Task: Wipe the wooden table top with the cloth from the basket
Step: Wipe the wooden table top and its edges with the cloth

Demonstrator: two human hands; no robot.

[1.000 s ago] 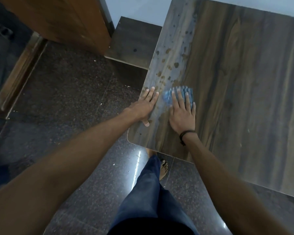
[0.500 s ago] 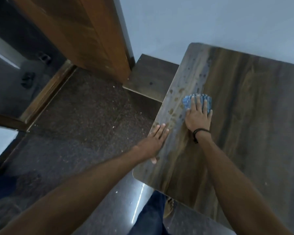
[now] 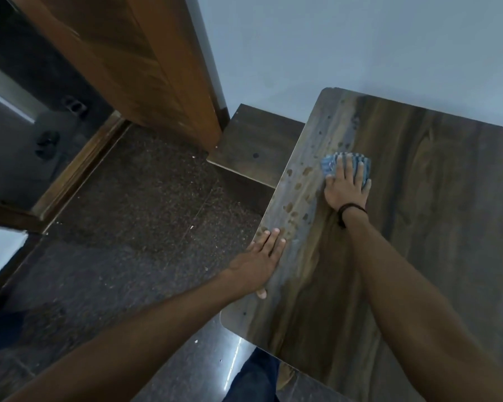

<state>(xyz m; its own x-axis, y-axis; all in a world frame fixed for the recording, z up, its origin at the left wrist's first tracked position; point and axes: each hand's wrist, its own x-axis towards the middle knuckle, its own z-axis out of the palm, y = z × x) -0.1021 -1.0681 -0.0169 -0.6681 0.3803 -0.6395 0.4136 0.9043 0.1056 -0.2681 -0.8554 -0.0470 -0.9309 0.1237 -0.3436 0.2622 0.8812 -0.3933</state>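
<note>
The dark wooden table top [image 3: 436,227] fills the right half of the view. Brown spots and a pale dusty band run along its left side. My right hand [image 3: 346,187] lies flat, fingers spread, pressing a blue cloth [image 3: 328,163] onto the table near the spotted band; only the cloth's far edge shows past my fingers. My left hand [image 3: 262,262] rests flat on the table's left edge, thumb hooked under the rim, holding nothing. No basket is in view.
A lower dark wooden surface [image 3: 253,140] sits beside the table's left edge. A brown wooden door [image 3: 134,59] stands at upper left by a pale wall [image 3: 331,39]. The dark speckled floor [image 3: 134,198] lies below, and my leg [image 3: 256,378] stands at the table's near corner.
My right hand has pushed the cloth away from me along the spotted band toward the far edge. My left hand has stayed on the table's edge. The view has tilted up.
</note>
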